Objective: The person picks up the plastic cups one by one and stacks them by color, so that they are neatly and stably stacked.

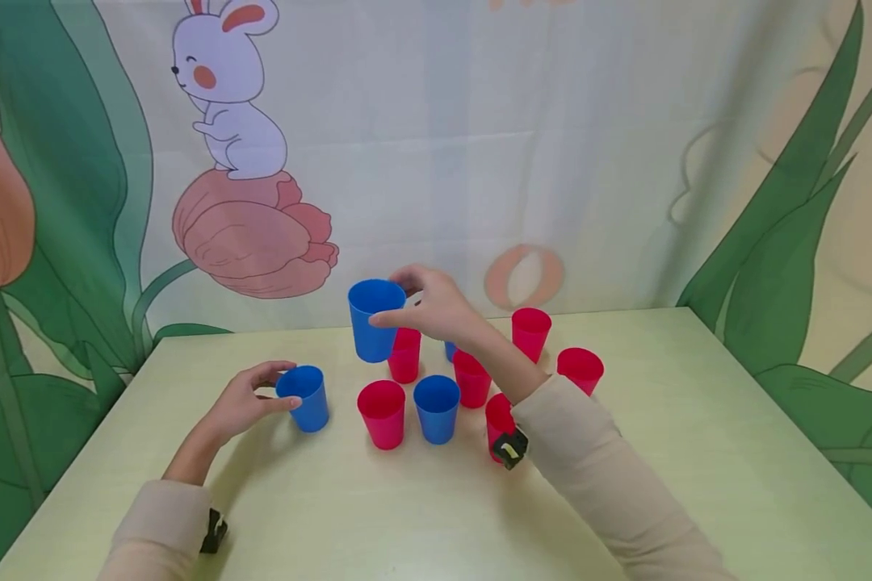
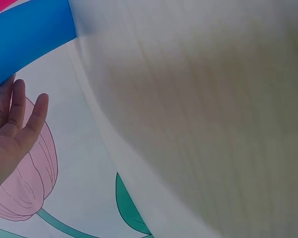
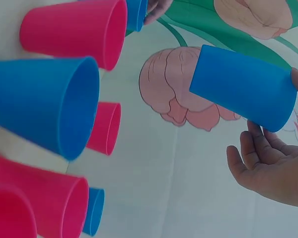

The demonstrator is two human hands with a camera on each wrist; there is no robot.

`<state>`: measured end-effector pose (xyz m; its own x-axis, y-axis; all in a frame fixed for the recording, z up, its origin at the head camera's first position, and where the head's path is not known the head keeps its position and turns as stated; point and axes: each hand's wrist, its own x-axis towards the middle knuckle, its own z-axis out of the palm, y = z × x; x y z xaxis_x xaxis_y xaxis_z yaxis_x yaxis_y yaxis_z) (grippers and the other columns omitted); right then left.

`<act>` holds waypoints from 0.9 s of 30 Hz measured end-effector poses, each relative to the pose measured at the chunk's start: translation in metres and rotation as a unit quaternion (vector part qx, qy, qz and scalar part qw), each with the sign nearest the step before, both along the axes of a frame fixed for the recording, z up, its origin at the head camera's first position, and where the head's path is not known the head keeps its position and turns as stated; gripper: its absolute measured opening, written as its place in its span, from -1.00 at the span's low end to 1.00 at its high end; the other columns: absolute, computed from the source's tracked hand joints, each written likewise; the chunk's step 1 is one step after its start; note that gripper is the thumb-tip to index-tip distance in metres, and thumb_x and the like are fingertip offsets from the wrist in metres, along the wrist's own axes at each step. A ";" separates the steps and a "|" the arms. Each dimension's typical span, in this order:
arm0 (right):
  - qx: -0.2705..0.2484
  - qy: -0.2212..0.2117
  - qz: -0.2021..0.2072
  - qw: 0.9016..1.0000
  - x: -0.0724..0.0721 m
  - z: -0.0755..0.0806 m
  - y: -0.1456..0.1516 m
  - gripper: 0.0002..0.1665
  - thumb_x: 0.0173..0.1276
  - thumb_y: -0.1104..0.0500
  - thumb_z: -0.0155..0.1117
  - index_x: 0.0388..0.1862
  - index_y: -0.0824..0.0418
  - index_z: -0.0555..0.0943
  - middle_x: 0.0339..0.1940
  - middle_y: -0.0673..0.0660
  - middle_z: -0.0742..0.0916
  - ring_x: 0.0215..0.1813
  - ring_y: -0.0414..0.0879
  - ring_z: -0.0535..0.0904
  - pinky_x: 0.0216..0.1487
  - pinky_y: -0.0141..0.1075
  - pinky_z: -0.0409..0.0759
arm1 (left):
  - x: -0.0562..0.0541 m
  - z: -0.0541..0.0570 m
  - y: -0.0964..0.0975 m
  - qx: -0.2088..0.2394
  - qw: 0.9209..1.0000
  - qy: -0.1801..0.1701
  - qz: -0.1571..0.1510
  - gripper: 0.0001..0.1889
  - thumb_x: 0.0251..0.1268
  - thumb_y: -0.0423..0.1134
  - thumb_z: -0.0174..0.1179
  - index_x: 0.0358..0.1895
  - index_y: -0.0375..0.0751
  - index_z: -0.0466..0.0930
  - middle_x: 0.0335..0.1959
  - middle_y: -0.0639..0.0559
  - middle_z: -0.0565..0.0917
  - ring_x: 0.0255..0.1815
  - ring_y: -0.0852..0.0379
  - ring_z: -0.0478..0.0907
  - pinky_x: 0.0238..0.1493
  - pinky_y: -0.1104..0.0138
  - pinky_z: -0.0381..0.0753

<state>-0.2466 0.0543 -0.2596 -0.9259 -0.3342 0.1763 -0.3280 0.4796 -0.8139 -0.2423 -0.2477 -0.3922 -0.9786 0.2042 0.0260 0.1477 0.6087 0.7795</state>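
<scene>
My left hand (image 1: 250, 397) holds a blue cup (image 1: 307, 401) by its rim at the left of the table. That cup stands upright, mouth up; its blue wall (image 2: 32, 39) fills the upper left corner of the left wrist view beside the fingers. My right hand (image 1: 436, 305) pinches a second blue cup (image 1: 373, 327) near its rim, thumb on one side and fingers on the other. This cup hangs in the air above the table, mouth up, in front of a red cup (image 1: 405, 359). In the right wrist view the raised blue cup (image 3: 243, 87) is apart from the others.
A red cup (image 1: 382, 415) and a blue cup (image 1: 437, 410) stand side by side mid-table. Behind and right are several more red cups (image 1: 531, 332) and a partly hidden blue cup (image 1: 450, 352). The right forearm covers part of a red cup (image 1: 498, 415). A printed curtain (image 1: 421, 161) hangs behind the table.
</scene>
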 end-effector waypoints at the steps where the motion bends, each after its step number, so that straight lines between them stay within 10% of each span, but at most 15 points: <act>1: -0.001 -0.003 0.002 1.000 0.000 -0.001 -0.003 -0.26 -0.05 -0.02 0.45 0.12 0.12 0.41 -0.05 0.01 0.57 -0.05 -0.12 0.47 -0.20 -0.29 0.56 | 0.000 0.000 0.000 0.001 1.000 -0.001 0.000 -0.28 0.07 -0.03 0.29 0.27 -0.29 0.25 0.12 -0.34 0.39 0.13 -0.26 0.31 -0.03 0.05 0.50; 27: -0.007 -0.035 0.010 0.999 -0.004 -0.027 -0.053 -0.25 -0.02 -0.01 0.44 0.18 0.11 0.39 -0.03 0.01 0.58 -0.03 -0.13 0.47 -0.22 -0.33 0.54 | 0.002 0.002 -0.002 0.007 1.000 -0.012 -0.019 -0.22 0.06 0.01 0.28 0.30 -0.31 0.21 0.19 -0.31 0.36 0.17 -0.27 0.30 0.06 -0.06 0.39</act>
